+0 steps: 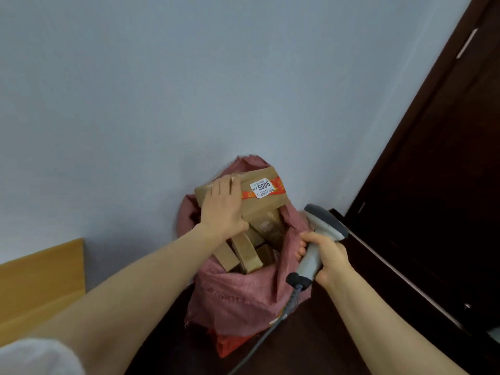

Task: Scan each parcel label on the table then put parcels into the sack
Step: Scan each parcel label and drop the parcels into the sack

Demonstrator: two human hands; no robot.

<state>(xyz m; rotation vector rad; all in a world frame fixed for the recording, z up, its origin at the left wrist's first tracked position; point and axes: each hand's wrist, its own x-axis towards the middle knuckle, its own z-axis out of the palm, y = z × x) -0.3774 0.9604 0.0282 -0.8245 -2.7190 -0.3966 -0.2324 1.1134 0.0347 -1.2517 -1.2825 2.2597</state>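
Note:
A brown cardboard parcel with red tape and a white label reading 5006 sits at the mouth of the red woven sack. My left hand grips the parcel's left end from above. Inside the sack lie several smaller brown parcels. My right hand holds a grey handheld barcode scanner by its handle, and its fingers also pinch the sack's right rim. The scanner's cable trails down toward me.
The sack stands on a dark floor against a pale blue-grey wall. A dark brown door and frame run along the right. A corner of the light wooden table shows at the lower left.

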